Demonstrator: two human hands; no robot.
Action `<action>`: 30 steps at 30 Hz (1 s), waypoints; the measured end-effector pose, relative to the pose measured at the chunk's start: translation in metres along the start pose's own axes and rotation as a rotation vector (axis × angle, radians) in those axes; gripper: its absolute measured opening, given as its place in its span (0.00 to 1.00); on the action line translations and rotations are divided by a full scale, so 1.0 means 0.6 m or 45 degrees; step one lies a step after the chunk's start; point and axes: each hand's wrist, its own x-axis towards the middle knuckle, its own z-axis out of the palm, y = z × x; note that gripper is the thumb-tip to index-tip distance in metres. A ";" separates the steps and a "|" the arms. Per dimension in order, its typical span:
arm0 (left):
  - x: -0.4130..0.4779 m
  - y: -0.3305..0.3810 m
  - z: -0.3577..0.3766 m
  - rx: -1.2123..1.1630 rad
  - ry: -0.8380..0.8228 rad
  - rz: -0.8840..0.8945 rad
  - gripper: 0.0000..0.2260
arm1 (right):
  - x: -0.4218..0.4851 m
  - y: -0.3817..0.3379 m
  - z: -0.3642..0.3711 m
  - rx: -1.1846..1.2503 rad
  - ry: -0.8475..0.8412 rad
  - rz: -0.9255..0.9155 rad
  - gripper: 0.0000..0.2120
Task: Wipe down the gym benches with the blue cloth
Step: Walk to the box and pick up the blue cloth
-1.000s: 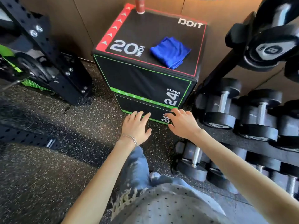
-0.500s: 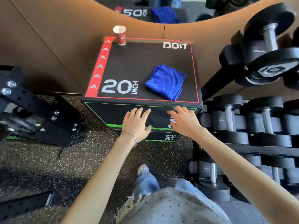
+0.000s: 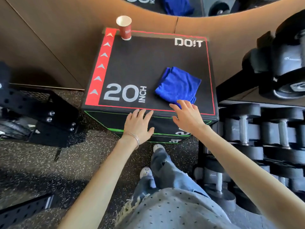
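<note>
The box (image 3: 140,63) carries the folded cloth (image 3: 179,85) on its near right. Right hand (image 3: 186,116), fingers spread, is at the cloth's near edge; left hand (image 3: 138,124), also spread, is by the box's near rim. Likely the pickup step: next, grip the cloth.

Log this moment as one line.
right hand open, fingertips at blue cloth | left hand open, at plyo box front edge
</note>
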 end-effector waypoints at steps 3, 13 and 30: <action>0.037 -0.005 -0.006 -0.011 0.003 -0.017 0.30 | 0.046 0.014 -0.001 -0.022 -0.004 -0.034 0.25; 0.171 -0.004 -0.047 -0.016 -0.012 -0.068 0.30 | 0.201 0.092 -0.009 -0.053 -0.103 -0.046 0.27; 0.235 0.003 -0.024 -0.028 -0.130 -0.059 0.29 | 0.249 0.101 0.076 0.036 -0.215 0.038 0.38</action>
